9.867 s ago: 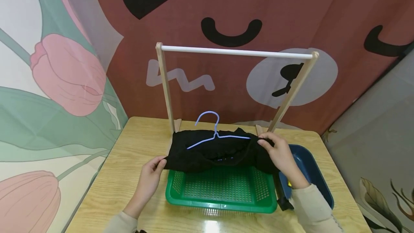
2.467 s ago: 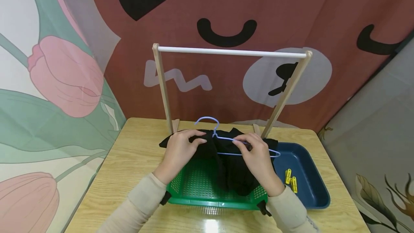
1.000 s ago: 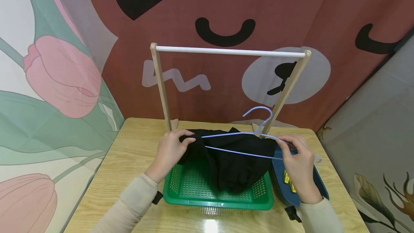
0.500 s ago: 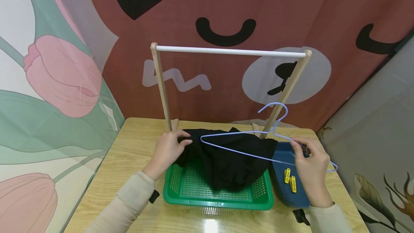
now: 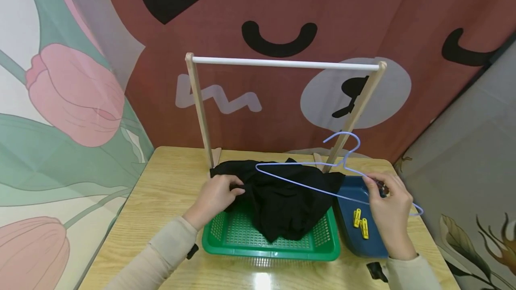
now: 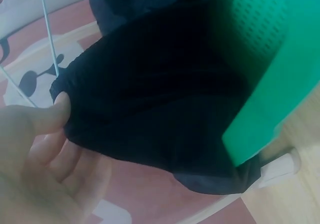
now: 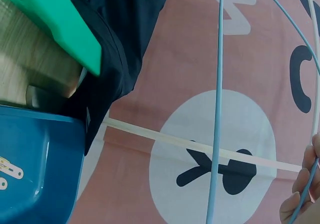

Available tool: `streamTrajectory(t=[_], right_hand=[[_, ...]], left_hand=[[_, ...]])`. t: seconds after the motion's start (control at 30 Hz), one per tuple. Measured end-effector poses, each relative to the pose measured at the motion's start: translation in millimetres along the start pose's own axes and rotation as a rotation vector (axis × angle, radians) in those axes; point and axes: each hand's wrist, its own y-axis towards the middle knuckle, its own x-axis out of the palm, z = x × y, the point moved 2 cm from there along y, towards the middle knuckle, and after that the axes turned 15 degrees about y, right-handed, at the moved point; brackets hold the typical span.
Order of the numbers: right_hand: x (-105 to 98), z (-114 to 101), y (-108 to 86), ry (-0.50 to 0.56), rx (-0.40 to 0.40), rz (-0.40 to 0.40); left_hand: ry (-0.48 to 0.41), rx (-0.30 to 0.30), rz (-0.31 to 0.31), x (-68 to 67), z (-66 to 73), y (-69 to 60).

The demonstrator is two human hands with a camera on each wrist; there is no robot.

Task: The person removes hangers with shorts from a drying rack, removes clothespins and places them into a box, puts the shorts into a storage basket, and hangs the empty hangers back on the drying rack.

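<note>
A black garment [image 5: 282,209] lies bunched over the back of a green basket [image 5: 278,255], its folds hanging inside. My left hand [image 5: 215,198] pinches the garment's edge at the left; the left wrist view shows thumb and fingers [image 6: 62,107] on the dark cloth [image 6: 145,94]. Above the blue tray, my right hand [image 5: 389,209] holds a light purple wire hanger [image 5: 298,184] by its right arm. The hanger's hook points up and its left end hovers in front of the cloth, outside it. In the right wrist view the fingers [image 7: 302,184] curl round the hanger wire [image 7: 217,109].
A wooden rack with a white rail [image 5: 282,62] stands at the back of the table [image 5: 161,218]. A blue tray [image 5: 359,247] with yellow clothes pegs [image 5: 364,228] sits right of the basket. A patterned curtain hangs behind.
Over the last seconds the hanger has come out of the garment and moved right with my right hand. My left hand, holding the cloth, has just shifted slightly toward me and right.
</note>
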Motion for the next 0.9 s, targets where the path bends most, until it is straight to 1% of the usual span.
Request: streamTrajectory(t=[0.17,0.3,0.43,0.53,0.73,0.83,0.9], right_hand=[[0.5,1.8,-3.2,-0.005,0.003,-0.003],[1.6,3.1,-5.0,0.009,-0.003,-0.008],[3.0,3.2,-7.4,0.028,-0.003,-0.017],[3.6,2.5,-8.8,0.031,0.006,-0.019],[3.7,1.3,-11.0,0.002,0.037,-0.037],[3.3,1.0,-11.3,-0.01,0.048,-0.048],[3.5,1.3,-11.7,-0.01,0.041,-0.04]], left_hand=[[0.002,0.057,-0.093,6.3,-0.2,-4.4],[-0.021,0.072,-0.156,11.2,-0.7,-8.2],[-0.018,0.087,-0.197,15.1,-1.5,-11.2],[-0.011,0.1,-0.206,16.3,-1.8,-12.1],[-0.023,0.118,-0.2,15.2,-4.3,-12.3],[-0.035,0.133,-0.184,13.9,-6.2,-11.9],[-0.036,0.138,-0.165,13.1,-8.3,-11.4]])
